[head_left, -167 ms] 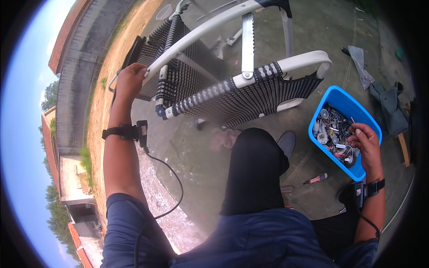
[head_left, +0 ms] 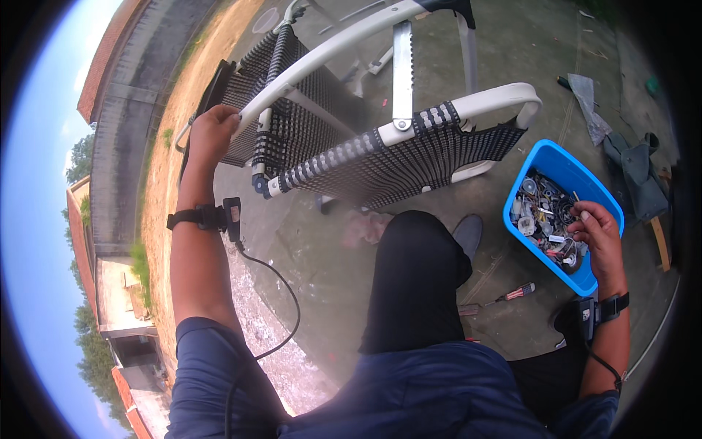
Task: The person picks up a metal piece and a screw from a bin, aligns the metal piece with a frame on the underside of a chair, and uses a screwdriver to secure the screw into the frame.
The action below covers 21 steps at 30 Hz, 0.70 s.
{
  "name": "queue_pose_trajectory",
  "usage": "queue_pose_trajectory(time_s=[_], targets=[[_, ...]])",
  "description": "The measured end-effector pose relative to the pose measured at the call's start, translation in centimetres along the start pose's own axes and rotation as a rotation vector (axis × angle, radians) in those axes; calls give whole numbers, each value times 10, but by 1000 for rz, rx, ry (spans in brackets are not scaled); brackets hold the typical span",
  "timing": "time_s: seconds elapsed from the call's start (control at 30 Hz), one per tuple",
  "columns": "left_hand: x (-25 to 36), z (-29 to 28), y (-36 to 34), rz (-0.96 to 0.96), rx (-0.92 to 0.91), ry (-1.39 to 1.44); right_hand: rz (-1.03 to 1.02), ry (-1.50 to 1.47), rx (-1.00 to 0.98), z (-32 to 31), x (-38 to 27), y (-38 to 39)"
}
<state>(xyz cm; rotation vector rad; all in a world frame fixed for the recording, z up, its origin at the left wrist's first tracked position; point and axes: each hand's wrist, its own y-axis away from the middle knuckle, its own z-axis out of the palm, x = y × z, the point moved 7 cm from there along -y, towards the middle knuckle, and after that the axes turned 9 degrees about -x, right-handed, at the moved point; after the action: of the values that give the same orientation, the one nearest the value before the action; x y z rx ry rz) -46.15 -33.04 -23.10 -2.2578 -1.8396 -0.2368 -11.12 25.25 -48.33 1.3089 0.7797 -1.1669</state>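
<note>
A folding chair [head_left: 398, 143] with a white tube frame and black-and-white woven fabric lies tipped over in front of me. My left hand [head_left: 210, 133] is closed on the end part of its white frame tube [head_left: 292, 73]. Over a blue plastic tub [head_left: 542, 256] at the right, my right hand [head_left: 598, 228] pinches a small thin light-coloured piece [head_left: 577, 196], whose kind I cannot make out. Inside the tub lies a jumble of small metal and plastic hardware [head_left: 541, 212].
A screwdriver [head_left: 519, 292] lies on the concrete floor between my knee and the tub. Beyond the tub are a grey-green cloth item [head_left: 635, 172], a clear plastic bag [head_left: 587, 102] and a wooden strip [head_left: 660, 245]. A cable [head_left: 296, 311] hangs from my left wrist strap.
Almost nothing differs. The view has shifted very slightly, while both hands keep their grip and place.
</note>
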Motion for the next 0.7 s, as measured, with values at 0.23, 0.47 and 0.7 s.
queue_pose_trajectory(time_s=[0.23,0.47,0.7], targets=[[-8,-2,-9,6,-8,-6,9,3,-5,3,-2,-3],[0,2,-7,-35,-44,-66,0,8,-8,4,-3,-4],[22,6,17,43,64,-290,-8,10,-23,2,0,-6]])
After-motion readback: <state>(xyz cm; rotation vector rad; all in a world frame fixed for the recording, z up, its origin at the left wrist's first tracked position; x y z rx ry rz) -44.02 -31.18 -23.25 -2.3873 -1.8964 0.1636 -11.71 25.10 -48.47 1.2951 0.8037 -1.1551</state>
